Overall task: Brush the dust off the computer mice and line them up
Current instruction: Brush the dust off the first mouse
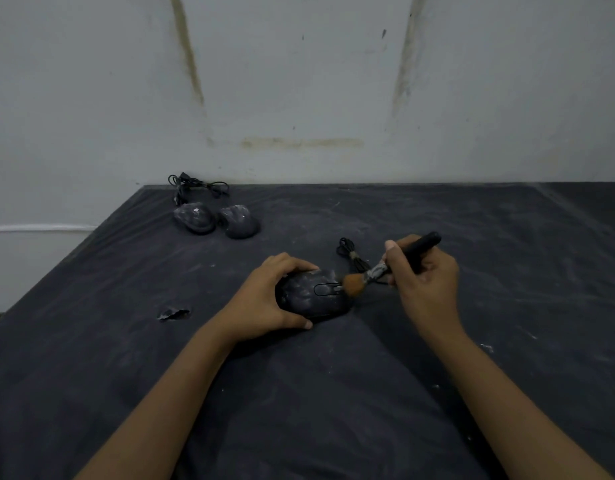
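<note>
While your left hand [264, 299] pins the near mouse [309, 297] to the dark cloth [334, 393], you are in the brushing step. Entries follow.

Left hand: fingers curled over the far flank of the near mouse and thumb along its near flank, a full wrap with nothing else held.

Right hand [427, 278]: fingers closed pen-fashion round the black handle of the brush [377, 270], with the handle end pointing away and to your right.

Brush: tan bristles [353, 285] touching the front end of the near mouse, just beside the scroll wheel.

Near mouse: black, lying mid-cloth with its front end to your right and pale dust blotches across its back. Its bundled cable [351, 254] lies just behind it.

Rear left mouse [194, 219] and rear right mouse [239, 222]: side by side near the far left corner, close to the wall [299, 81]. Both are heavily dusted, and the rear cables [198, 187] lie tangled behind them.

Dark cloth: smeared with dust, with a small tear [172, 313] to the left of your left hand.

Assessment: one mouse of three is under the brush and, judging by its blotches, not yet clean. The rear pair look unbrushed, and no row is formed.

Next move, as judged: sweep the bristles from the buttons back over the blotched hump. That calls for shifting your left fingers off the patches they cover without letting the mouse slide.
</note>
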